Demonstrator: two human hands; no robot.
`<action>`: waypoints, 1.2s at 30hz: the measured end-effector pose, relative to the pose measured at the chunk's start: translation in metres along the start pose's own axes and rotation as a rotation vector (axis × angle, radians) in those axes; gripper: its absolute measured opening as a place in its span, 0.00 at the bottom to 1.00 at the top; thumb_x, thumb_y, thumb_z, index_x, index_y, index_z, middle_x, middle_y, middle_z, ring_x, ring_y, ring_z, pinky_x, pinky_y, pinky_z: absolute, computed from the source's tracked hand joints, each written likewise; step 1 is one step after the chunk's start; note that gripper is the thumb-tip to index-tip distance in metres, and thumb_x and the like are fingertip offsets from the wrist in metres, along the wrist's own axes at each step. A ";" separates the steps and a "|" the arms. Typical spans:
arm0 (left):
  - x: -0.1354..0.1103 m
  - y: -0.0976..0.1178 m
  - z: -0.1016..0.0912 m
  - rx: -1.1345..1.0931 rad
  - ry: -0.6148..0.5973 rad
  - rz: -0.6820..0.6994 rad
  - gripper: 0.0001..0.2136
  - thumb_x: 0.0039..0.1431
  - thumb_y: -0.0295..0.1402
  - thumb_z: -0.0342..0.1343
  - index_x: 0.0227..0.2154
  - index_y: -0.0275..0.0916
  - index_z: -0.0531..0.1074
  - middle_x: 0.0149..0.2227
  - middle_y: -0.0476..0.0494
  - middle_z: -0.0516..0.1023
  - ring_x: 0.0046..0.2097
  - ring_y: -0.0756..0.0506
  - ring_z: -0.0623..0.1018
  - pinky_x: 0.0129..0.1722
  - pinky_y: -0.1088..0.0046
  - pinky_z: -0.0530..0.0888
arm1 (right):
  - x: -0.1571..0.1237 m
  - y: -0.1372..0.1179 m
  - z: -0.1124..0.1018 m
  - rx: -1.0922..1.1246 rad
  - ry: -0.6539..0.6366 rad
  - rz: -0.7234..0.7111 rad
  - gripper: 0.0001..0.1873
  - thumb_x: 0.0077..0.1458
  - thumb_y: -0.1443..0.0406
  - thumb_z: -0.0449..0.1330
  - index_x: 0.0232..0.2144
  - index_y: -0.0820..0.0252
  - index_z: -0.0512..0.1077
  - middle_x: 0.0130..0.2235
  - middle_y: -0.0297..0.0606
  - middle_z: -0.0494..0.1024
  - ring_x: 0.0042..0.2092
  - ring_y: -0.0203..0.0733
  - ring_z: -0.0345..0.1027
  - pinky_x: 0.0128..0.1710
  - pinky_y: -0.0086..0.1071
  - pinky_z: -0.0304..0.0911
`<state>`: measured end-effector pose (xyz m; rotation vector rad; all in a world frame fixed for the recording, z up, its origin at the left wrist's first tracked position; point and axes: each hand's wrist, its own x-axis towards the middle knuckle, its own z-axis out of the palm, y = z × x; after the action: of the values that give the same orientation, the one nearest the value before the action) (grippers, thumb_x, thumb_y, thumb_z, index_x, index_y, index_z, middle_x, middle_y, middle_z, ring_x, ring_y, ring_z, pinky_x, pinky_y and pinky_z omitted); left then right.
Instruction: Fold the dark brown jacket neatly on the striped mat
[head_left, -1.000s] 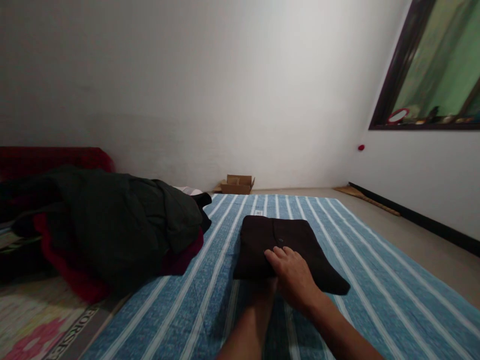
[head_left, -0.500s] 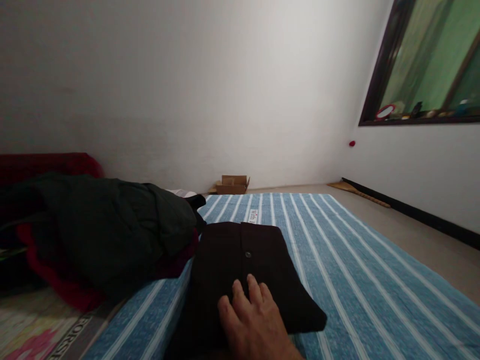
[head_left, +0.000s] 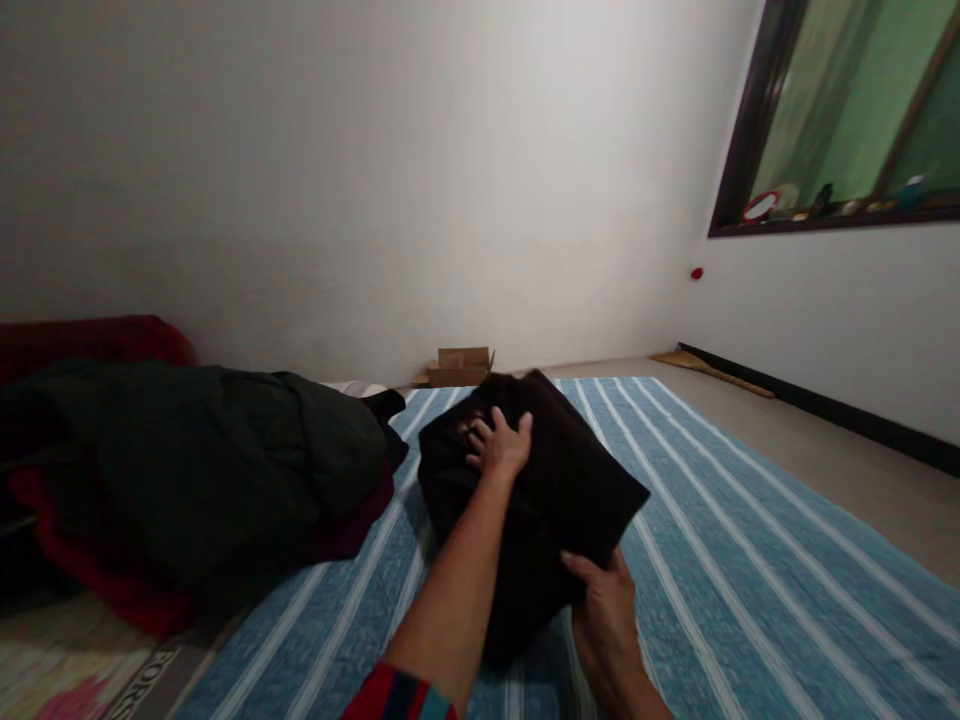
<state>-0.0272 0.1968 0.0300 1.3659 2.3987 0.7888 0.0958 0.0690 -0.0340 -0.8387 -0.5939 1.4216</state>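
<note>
A folded dark garment [head_left: 559,490] is lifted off the blue striped mat [head_left: 735,540] and tilted, held between both hands. My left hand [head_left: 499,445] rests on its far upper part, fingers spread and pressing into the cloth. A red striped sleeve [head_left: 401,695] shows on that arm at the bottom edge. My right hand [head_left: 604,600] grips the garment's near lower edge from underneath, fingers wrapped round it.
A heap of dark green and red clothes [head_left: 187,470] lies on the left, touching the mat's edge. A small cardboard box [head_left: 461,367] sits by the far wall. A printed floor mat [head_left: 90,680] lies at the bottom left, and a dark-framed window [head_left: 847,120] is at the upper right.
The garment lay flat on the mat under my right hand. It has since been pulled towards me and lifted, with my left hand now on top and my right hand under its near edge.
</note>
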 end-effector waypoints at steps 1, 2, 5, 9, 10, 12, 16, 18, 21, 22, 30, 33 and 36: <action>-0.004 0.001 0.014 0.029 -0.039 -0.020 0.28 0.55 0.45 0.54 0.56 0.39 0.59 0.62 0.32 0.53 0.61 0.30 0.54 0.55 0.43 0.53 | 0.005 0.006 -0.013 0.059 0.046 0.096 0.37 0.35 0.70 0.63 0.52 0.57 0.64 0.41 0.34 0.78 0.42 0.45 0.72 0.43 0.37 0.67; -0.010 0.001 0.029 0.062 -0.078 -0.032 0.31 0.53 0.47 0.54 0.57 0.39 0.58 0.63 0.30 0.49 0.63 0.27 0.48 0.56 0.41 0.46 | 0.009 0.012 -0.026 0.111 0.070 0.163 0.37 0.34 0.70 0.64 0.52 0.58 0.64 0.40 0.34 0.78 0.42 0.46 0.72 0.43 0.37 0.67; -0.023 -0.001 0.064 0.137 -0.125 -0.017 0.34 0.51 0.49 0.53 0.58 0.36 0.58 0.64 0.26 0.45 0.64 0.26 0.41 0.56 0.42 0.38 | 0.015 0.021 -0.050 0.188 0.060 0.271 0.38 0.34 0.69 0.66 0.52 0.58 0.63 0.39 0.35 0.78 0.43 0.48 0.72 0.42 0.39 0.68; -0.025 -0.002 0.068 0.104 -0.141 0.001 0.34 0.53 0.51 0.49 0.58 0.35 0.56 0.64 0.25 0.46 0.63 0.26 0.43 0.56 0.42 0.40 | 0.015 0.022 -0.054 0.219 0.040 0.284 0.38 0.34 0.70 0.68 0.51 0.59 0.63 0.41 0.35 0.78 0.44 0.47 0.72 0.44 0.39 0.68; -0.024 -0.001 0.062 0.087 -0.155 0.016 0.33 0.53 0.51 0.48 0.58 0.35 0.57 0.63 0.25 0.47 0.63 0.26 0.44 0.56 0.42 0.41 | 0.014 0.021 -0.054 0.223 0.038 0.291 0.37 0.34 0.70 0.68 0.50 0.58 0.64 0.41 0.34 0.78 0.44 0.46 0.72 0.44 0.38 0.68; -0.023 -0.002 0.047 0.066 -0.163 0.069 0.30 0.55 0.50 0.47 0.56 0.36 0.59 0.63 0.27 0.48 0.63 0.28 0.47 0.57 0.44 0.43 | 0.013 0.019 -0.054 0.227 0.026 0.311 0.36 0.34 0.69 0.68 0.48 0.57 0.64 0.41 0.33 0.78 0.44 0.45 0.72 0.44 0.37 0.68; -0.027 -0.030 0.007 0.000 -0.017 0.227 0.19 0.56 0.42 0.49 0.48 0.39 0.65 0.60 0.33 0.59 0.62 0.36 0.55 0.58 0.54 0.50 | 0.012 0.008 -0.067 0.197 -0.002 0.360 0.29 0.36 0.68 0.69 0.43 0.54 0.66 0.37 0.29 0.78 0.39 0.41 0.73 0.41 0.35 0.69; -0.031 -0.056 -0.012 -0.146 0.073 0.140 0.15 0.52 0.38 0.54 0.42 0.37 0.68 0.55 0.31 0.66 0.59 0.36 0.61 0.57 0.60 0.55 | 0.014 -0.002 -0.079 0.191 -0.015 0.390 0.23 0.39 0.65 0.68 0.40 0.55 0.67 0.38 0.30 0.78 0.39 0.41 0.73 0.40 0.37 0.69; -0.045 -0.097 -0.030 -0.465 0.107 -0.146 0.12 0.43 0.34 0.61 0.31 0.37 0.68 0.46 0.32 0.73 0.55 0.35 0.67 0.51 0.63 0.64 | 0.022 -0.020 -0.093 0.175 -0.009 0.420 0.18 0.42 0.61 0.67 0.37 0.58 0.68 0.39 0.34 0.77 0.39 0.41 0.72 0.40 0.37 0.69; -0.051 -0.107 -0.033 -0.496 0.089 -0.184 0.10 0.43 0.35 0.61 0.29 0.38 0.67 0.41 0.33 0.75 0.51 0.34 0.70 0.46 0.62 0.68 | 0.027 -0.027 -0.096 0.152 0.004 0.419 0.18 0.43 0.60 0.66 0.37 0.58 0.68 0.38 0.34 0.77 0.38 0.41 0.72 0.39 0.36 0.69; -0.087 -0.123 -0.025 -1.088 -0.303 -0.445 0.09 0.44 0.33 0.62 0.26 0.35 0.70 0.26 0.44 0.77 0.27 0.46 0.76 0.27 0.67 0.74 | 0.077 -0.059 -0.100 -0.292 0.057 0.409 0.16 0.45 0.57 0.64 0.33 0.60 0.68 0.23 0.30 0.73 0.23 0.37 0.68 0.23 0.32 0.66; -0.087 -0.125 -0.018 -1.187 -0.339 -0.507 0.08 0.46 0.31 0.62 0.29 0.34 0.71 0.25 0.43 0.78 0.24 0.46 0.76 0.27 0.67 0.74 | 0.085 -0.059 -0.101 -0.385 0.026 0.414 0.11 0.43 0.64 0.64 0.30 0.63 0.68 0.19 0.31 0.71 0.21 0.37 0.65 0.19 0.29 0.62; -0.084 -0.122 -0.009 -1.256 -0.368 -0.539 0.07 0.46 0.29 0.61 0.29 0.33 0.72 0.25 0.41 0.78 0.26 0.43 0.78 0.29 0.66 0.75 | 0.088 -0.058 -0.100 -0.416 0.014 0.392 0.11 0.40 0.70 0.62 0.31 0.65 0.70 0.20 0.33 0.72 0.20 0.37 0.64 0.17 0.27 0.59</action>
<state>-0.0739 0.0724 -0.0362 0.2839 1.3222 1.3346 0.2177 0.1439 -0.0580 -1.3498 -0.7575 1.6693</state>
